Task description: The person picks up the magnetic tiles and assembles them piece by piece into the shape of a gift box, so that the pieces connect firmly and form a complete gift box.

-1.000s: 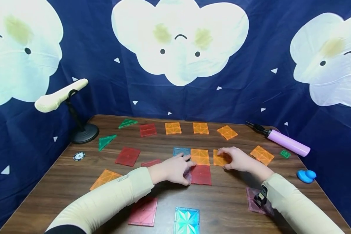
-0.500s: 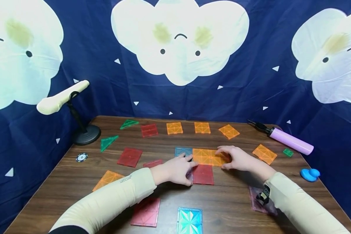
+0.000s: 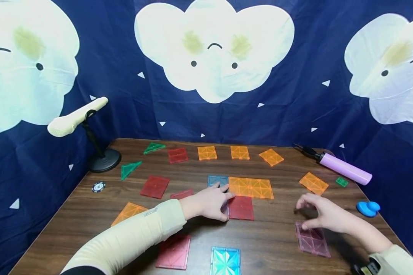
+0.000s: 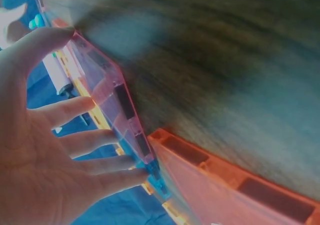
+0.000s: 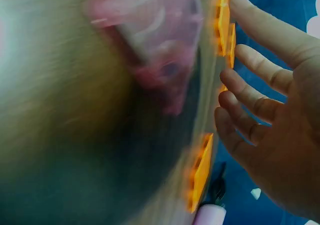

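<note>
My left hand (image 3: pixel 211 201) rests on a group of joined translucent magnetic tiles, its fingers spread. In the left wrist view its thumb and fingertips touch the edges of a purple tile (image 4: pixel 107 80). That group also has a blue tile (image 3: pixel 217 179), a red tile (image 3: pixel 241 208) and two orange tiles side by side, the nearer-to-centre orange tile (image 3: pixel 240 186) and the outer orange tile (image 3: pixel 262 188). My right hand (image 3: pixel 325 214) hovers with relaxed fingers over the far edge of a loose purple tile (image 3: pixel 312 241), holding nothing. The right wrist view is blurred.
Loose orange tiles, red tiles and green triangles lie around, among them a red tile (image 3: pixel 155 186) and a shiny blue tile (image 3: pixel 225 261). A black stand (image 3: pixel 104 160) is at back left. A purple pump (image 3: pixel 345 169) and blue knobbed piece (image 3: pixel 368 208) lie right.
My right hand has pushed an orange tile left against the other orange one, let go, and moved right and nearer to the loose purple tile. The left hand has stayed on the group.
</note>
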Available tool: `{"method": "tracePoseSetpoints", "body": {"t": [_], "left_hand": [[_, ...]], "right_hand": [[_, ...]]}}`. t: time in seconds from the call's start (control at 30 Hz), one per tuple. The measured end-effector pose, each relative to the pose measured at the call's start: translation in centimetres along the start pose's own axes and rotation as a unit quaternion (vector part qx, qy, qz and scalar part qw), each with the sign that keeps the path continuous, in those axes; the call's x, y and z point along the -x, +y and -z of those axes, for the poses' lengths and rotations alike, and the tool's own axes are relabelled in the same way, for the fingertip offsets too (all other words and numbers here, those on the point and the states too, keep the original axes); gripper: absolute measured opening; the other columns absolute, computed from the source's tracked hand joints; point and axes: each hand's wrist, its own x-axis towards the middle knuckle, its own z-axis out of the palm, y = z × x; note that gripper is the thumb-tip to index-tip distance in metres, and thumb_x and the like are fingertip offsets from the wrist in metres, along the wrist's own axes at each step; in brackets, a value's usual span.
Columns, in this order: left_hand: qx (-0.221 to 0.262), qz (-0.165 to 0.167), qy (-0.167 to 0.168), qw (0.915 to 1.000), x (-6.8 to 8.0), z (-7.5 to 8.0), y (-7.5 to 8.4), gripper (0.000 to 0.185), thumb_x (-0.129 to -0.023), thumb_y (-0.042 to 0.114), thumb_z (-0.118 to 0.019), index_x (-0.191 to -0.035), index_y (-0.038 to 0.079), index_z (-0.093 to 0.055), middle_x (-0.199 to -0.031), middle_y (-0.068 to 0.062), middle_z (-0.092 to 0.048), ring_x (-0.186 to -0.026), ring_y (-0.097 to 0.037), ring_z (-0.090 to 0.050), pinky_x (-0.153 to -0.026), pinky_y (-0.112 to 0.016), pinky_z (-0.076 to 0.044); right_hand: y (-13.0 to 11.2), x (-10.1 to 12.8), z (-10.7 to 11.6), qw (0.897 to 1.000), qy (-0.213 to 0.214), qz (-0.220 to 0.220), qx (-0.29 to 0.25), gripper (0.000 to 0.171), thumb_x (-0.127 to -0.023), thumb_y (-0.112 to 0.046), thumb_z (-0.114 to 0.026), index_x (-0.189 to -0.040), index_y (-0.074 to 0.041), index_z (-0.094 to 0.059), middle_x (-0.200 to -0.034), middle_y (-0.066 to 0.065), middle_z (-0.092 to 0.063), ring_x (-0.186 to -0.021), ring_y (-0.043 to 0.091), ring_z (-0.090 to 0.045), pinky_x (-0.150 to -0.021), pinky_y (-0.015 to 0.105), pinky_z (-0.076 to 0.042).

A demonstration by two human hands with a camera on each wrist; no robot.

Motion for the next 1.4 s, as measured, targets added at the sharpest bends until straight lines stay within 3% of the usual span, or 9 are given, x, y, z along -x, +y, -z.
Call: {"method": "tracePoseSetpoints", "body": {"t": [0.17,0.37,0.53,0.67,0.8,0.97,1.13,1.4], "left_hand": [[-0.002,0.003,-0.008,1.0,0.2,-0.2,0.3,0.077,-0.086,0.048,-0.074,-0.152,0.017,-0.05,-0.158,-0.019,-0.038,-0.14,-0.048,-0.039,-0.112,-0.048,-0.038],[-0.014,-0.003,-0.005,0.9999,0.0,-0.3,0.4,0.078,-0.086,0.049,-0.074,-0.153,0.017,-0.05,-0.158,-0.02,-0.039,-0.14,-0.048,-0.039,-0.113,-0.046,-0.037],[-0.016,-0.006,-0.008,0.9998,0.0,-0.3,0.7,0.077,-0.086,0.048,-0.074,-0.152,0.016,-0.05,-0.157,-0.02,-0.039,-0.14,-0.048,-0.04,-0.114,-0.045,-0.036],[-0.013,-0.008,-0.011,0.9998,-0.1,-0.2,0.9,0.077,-0.086,0.048,-0.074,-0.152,0.016,-0.05,-0.157,-0.02,-0.039,-0.14,-0.047,-0.04,-0.114,-0.045,-0.036],[-0.011,-0.009,-0.008,0.9999,-0.2,0.0,0.8,0.076,-0.086,0.047,-0.075,-0.151,0.016,-0.051,-0.157,-0.02,-0.04,-0.14,-0.047,-0.041,-0.114,-0.045,-0.036],[-0.012,-0.006,-0.006,0.9999,-0.1,0.1,0.3,0.077,-0.086,0.047,-0.075,-0.152,0.015,-0.05,-0.158,-0.02,-0.038,-0.141,-0.046,-0.039,-0.115,-0.046,-0.034],[-0.016,-0.013,-0.004,0.9998,-0.1,0.3,0.2,0.077,-0.087,0.046,-0.075,-0.152,0.013,-0.051,-0.157,-0.022,-0.039,-0.142,-0.043,-0.039,-0.118,-0.045,-0.029],[-0.012,-0.02,-0.006,0.9997,0.2,0.8,0.6,0.075,-0.087,0.044,-0.076,-0.15,0.011,-0.052,-0.155,-0.023,-0.041,-0.142,-0.041,-0.04,-0.118,-0.046,-0.028]], "right_hand": [[0.7,2.4,-1.2,0.999,-0.013,-0.01,0.04,0.057,-0.065,-0.043,-0.092,-0.105,-0.024,-0.056,-0.101,-0.013,-0.053,-0.096,0.01,-0.044,-0.072,0.03,-0.04],[0.9,1.3,-2.4,0.996,0.027,-0.008,0.079,0.057,-0.06,-0.043,-0.094,-0.097,-0.024,-0.055,-0.097,-0.011,-0.049,-0.092,0.013,-0.043,-0.072,0.032,-0.036],[0.1,-0.5,-3.1,0.996,0.05,-0.016,0.075,0.044,-0.071,-0.034,-0.092,-0.096,-0.02,-0.058,-0.093,-0.01,-0.052,-0.085,0.01,-0.048,-0.069,0.031,-0.04],[-1.0,-0.4,-3.3,0.997,0.036,-0.039,0.05,0.04,-0.08,-0.038,-0.087,-0.104,-0.018,-0.062,-0.099,-0.006,-0.057,-0.085,0.008,-0.053,-0.068,0.029,-0.047],[-1.8,0.3,-3.3,0.996,0.015,-0.042,0.074,0.052,-0.075,-0.044,-0.089,-0.113,-0.019,-0.066,-0.109,-0.005,-0.059,-0.097,0.014,-0.057,-0.076,0.037,-0.052],[-2.6,0.0,-3.8,0.993,0.023,-0.003,0.117,0.057,-0.071,-0.028,-0.093,-0.121,-0.018,-0.068,-0.119,0.001,-0.061,-0.107,0.026,-0.059,-0.083,0.048,-0.053],[-3.2,-1.8,-4.5,0.992,0.03,0.034,0.114,0.056,-0.072,-0.018,-0.091,-0.124,-0.015,-0.07,-0.124,0.008,-0.062,-0.11,0.032,-0.06,-0.085,0.053,-0.053],[-4.0,-4.3,-5.5,0.996,0.016,0.012,0.088,0.048,-0.079,-0.019,-0.088,-0.124,-0.014,-0.071,-0.126,0.011,-0.06,-0.115,0.035,-0.056,-0.091,0.058,-0.05]]}}
